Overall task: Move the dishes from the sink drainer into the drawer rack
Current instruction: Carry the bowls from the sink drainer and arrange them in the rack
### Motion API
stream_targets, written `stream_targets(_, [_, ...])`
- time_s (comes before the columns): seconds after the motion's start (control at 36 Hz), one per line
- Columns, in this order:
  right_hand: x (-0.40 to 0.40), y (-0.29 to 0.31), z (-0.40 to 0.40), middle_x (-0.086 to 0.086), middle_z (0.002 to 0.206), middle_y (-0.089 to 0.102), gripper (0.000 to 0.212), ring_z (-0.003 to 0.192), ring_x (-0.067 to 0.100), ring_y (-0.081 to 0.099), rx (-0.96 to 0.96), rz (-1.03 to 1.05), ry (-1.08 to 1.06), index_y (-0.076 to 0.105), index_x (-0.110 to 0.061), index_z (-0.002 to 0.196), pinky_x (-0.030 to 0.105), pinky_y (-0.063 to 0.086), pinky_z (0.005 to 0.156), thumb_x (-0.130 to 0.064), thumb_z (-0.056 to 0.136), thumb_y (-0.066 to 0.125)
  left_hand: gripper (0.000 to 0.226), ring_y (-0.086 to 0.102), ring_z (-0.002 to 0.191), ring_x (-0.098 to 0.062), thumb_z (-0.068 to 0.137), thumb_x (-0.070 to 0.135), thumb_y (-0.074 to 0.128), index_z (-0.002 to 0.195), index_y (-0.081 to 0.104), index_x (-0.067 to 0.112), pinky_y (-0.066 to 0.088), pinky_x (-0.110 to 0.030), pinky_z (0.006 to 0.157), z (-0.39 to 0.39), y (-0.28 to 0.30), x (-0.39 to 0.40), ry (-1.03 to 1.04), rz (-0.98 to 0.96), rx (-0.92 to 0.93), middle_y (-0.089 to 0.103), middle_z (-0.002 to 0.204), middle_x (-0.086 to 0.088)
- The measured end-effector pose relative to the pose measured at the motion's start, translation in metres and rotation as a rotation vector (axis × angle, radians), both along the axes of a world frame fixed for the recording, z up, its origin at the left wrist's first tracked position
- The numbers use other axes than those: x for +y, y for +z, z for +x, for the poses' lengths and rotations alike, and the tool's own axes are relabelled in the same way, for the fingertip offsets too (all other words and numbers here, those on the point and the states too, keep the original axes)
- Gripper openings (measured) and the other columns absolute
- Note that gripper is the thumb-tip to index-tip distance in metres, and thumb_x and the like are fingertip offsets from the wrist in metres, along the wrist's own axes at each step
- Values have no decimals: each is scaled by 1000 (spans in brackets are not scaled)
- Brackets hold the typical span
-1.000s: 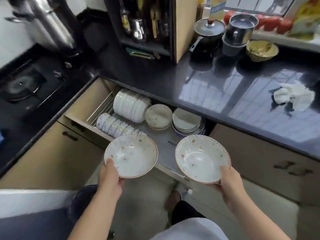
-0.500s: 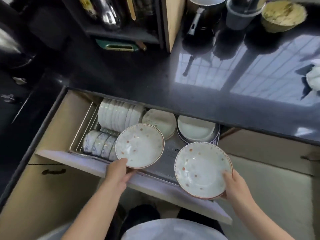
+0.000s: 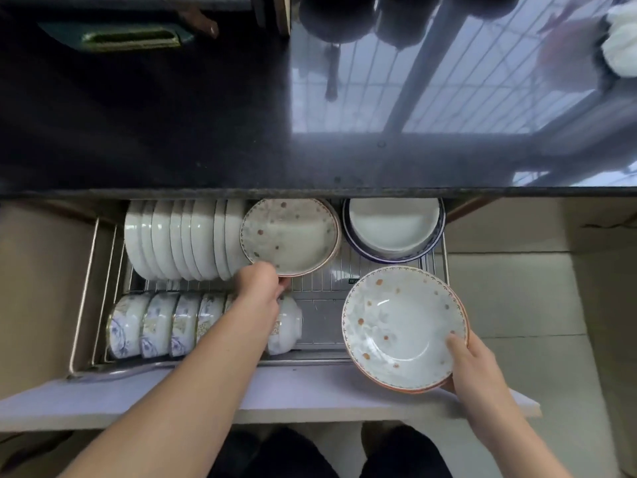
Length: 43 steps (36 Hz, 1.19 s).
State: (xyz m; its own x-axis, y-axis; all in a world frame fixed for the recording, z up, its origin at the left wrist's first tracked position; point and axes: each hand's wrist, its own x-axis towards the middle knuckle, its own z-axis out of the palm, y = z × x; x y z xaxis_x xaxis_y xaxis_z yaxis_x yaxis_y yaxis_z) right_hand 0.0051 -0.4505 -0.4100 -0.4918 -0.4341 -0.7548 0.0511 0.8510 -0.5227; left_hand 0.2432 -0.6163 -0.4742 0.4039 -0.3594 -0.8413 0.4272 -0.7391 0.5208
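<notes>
Nearest the camera, the drawer front (image 3: 269,396) runs left to right as a pale panel. Just above its right end, the right hand (image 3: 477,369) holds one spotted dish (image 3: 403,327); its grip is clamped on the near right rim, thumb on the inner face, fingers underneath. This dish hangs over the near right corner of the drawer rack (image 3: 324,305) and is not set down.

Inside the rack, the near row holds patterned bowls (image 3: 162,324) standing on edge: four show fully on the left, a fifth is mostly hidden by the forearm, and one more (image 3: 287,324) shows to the right of the wrist.

The left hand (image 3: 258,281) reaches over that row and grips the near rim of a second spotted dish (image 3: 291,236); the fingers close on the rim, though their tips are hidden beneath it. This dish lies on a stack in the far middle of the rack; how many dishes lie under it cannot be told.

Far left, a row of white plates (image 3: 179,239) stands on edge, about eight. Far right, a stack of white plates (image 3: 394,225) lies flat over a blue-rimmed one; the count cannot be told.

Beyond, the dark table (image 3: 172,132) reflects a window grid.
</notes>
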Motion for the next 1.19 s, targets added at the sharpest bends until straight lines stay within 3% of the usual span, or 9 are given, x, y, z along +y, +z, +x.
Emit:
stream_targets(0.11, [0,-13,6,-4,104,75,34,102,22,69,-4,-25,-46,71,-28,103,37,57,77,-14,104,39,36,65,111,-32,98,-9,42,130,57,1,60,-41,81,-6,-15,-13,13,17,-36,63,129,-16])
stream_targets(0.31, [-5,-21,7,0,100,77,32,100,26,71,-38,-58,-109,71,-24,104,38,60,74,-13,104,41,13,58,99,-27,102,2,44,108,54,5,50,-31,92,-7,-39,-19,1,111,-108,58,118,-10])
stream_targets(0.42, [-6,-22,9,-3,98,77,33,95,23,73,-45,-71,-96,70,-26,106,33,60,64,-12,104,40,31,54,104,-26,100,-1,47,131,47,-1,39,-27,86,-5,-47,-18,-67,104,-191,52,127,-8])
stream_targets(0.5, [-8,-21,11,-6,97,77,33,91,18,73,-45,-81,-77,70,-29,108,29,59,60,-13,105,41,7,46,96,-22,104,3,43,105,49,6,37,-26,80,-6,-49,-23,-151,148,-161,49,117,-8])
stream_targets(0.61, [-7,-23,11,-5,99,77,32,96,21,72,-26,-60,-59,70,-28,107,38,61,72,-14,106,41,37,58,95,-27,97,5,53,133,52,-3,46,-34,81,0,-62,-24,-279,127,-185,60,133,-19])
stream_targets(0.75, [-7,-22,10,-9,95,78,31,101,24,72,-2,-29,-31,70,-26,106,53,57,93,-15,106,41,65,65,111,-51,84,32,77,131,54,-7,50,-67,92,12,-75,-18,-502,181,-255,60,128,-35])
stream_targets(0.89, [-12,-18,10,-11,98,78,30,97,18,74,-31,-46,46,69,-26,111,48,59,88,-16,107,41,35,68,94,-32,97,48,59,111,55,16,58,-46,84,14,-12,3,-773,33,-331,68,109,-12])
stream_targets(1.03, [-37,-10,19,-10,108,77,32,100,10,73,-183,-69,276,68,-30,118,28,57,75,-23,110,38,32,73,105,-20,107,45,46,120,66,24,62,-43,84,20,46,35,-1037,0,313,75,114,2])
stream_targets(1.19, [-77,-12,48,-1,108,77,30,106,25,71,-229,-59,507,71,-21,111,49,55,98,-32,108,43,26,73,92,-10,108,32,44,107,70,30,59,-43,91,54,39,41,-1270,0,-124,78,97,13])
